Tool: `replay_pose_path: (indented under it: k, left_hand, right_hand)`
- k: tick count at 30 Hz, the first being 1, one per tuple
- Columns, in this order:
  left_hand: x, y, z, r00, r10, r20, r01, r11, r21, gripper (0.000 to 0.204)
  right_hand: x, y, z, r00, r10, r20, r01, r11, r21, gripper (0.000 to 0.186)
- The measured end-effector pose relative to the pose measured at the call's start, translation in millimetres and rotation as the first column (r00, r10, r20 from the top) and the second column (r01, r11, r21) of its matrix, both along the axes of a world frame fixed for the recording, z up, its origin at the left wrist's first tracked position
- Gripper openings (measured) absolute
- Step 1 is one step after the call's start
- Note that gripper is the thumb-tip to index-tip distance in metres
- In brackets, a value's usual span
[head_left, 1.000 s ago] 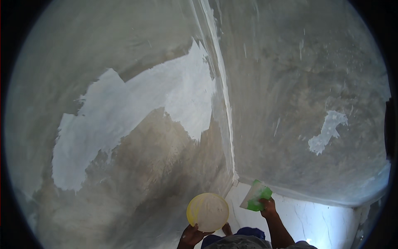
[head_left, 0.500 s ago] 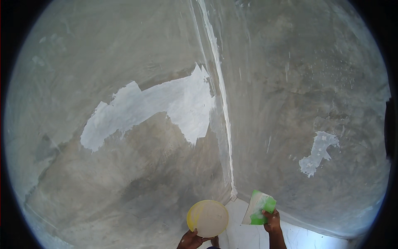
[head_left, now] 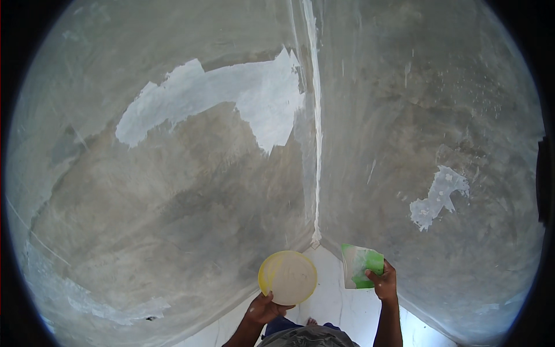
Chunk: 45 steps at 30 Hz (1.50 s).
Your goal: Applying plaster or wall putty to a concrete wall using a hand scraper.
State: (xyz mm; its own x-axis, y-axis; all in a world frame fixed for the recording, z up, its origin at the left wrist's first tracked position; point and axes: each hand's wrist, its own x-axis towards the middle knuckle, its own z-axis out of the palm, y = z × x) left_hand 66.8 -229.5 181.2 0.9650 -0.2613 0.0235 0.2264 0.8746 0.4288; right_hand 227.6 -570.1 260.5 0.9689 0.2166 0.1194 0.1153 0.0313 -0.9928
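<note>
My left hand (head_left: 267, 309) is closed on the near rim of a round yellow plate (head_left: 263, 272), its thumb over the edge. Pale beige paste (head_left: 292, 279) coats most of the plate's face. To the right, my right hand (head_left: 383, 280) grips a green putty spreader (head_left: 361, 267) with its thumb across the face. Whitish paste is smeared over the spreader's left part and its edge. The plate and the spreader are apart, both held in front of the wall corner, and neither appears to touch the wall.
Two grey plastered walls meet at a corner seam (head_left: 317, 144) filled with white paste. A large white patch (head_left: 254, 92) marks the left wall, and a smaller white patch (head_left: 437, 196) the right wall. Below lies a white floor (head_left: 324, 295), with a bare foot (head_left: 311, 321) on it.
The view has tipped downward, so the walls sit higher and more floor and my clothing show. The spreader has turned slightly in my right hand's grip. Both hands keep their holds.
</note>
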Motion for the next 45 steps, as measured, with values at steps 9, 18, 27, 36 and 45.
replay_pose_path:
  k: [9, 18, 27, 36, 45]
  left_hand:
    - [-4.4, -17.1, 2.0, 0.987, 0.132, -0.093, -0.120, 0.984, 0.129, 0.070]
    - [14.2, -22.8, 15.5, 0.979, 0.175, -0.100, -0.160, 0.976, 0.146, 0.065]
    - [25.1, -31.5, 21.0, 0.973, 0.193, -0.123, -0.171, 0.971, 0.169, 0.064]
    - [31.8, -35.5, 18.9, 0.960, 0.239, -0.144, -0.200, 0.950, 0.239, 0.062]
    - [32.2, -37.2, 12.6, 0.961, 0.218, -0.171, -0.184, 0.963, 0.196, 0.062]
  right_hand:
    - [-1.9, 3.3, 4.5, 0.994, 0.102, -0.022, -0.102, 0.995, 0.003, 0.035]
    - [8.8, -4.1, -1.3, 0.988, -0.013, -0.156, 0.044, 0.980, 0.196, 0.033]
    - [10.0, -14.4, -18.9, 0.962, -0.093, -0.257, 0.181, 0.921, 0.346, 0.039]
    - [4.7, -32.4, 1.2, 0.996, -0.084, -0.035, 0.080, 0.991, -0.112, 0.031]
    - [0.7, -25.5, 18.5, 0.992, 0.020, -0.126, -0.036, 0.991, -0.128, 0.029]
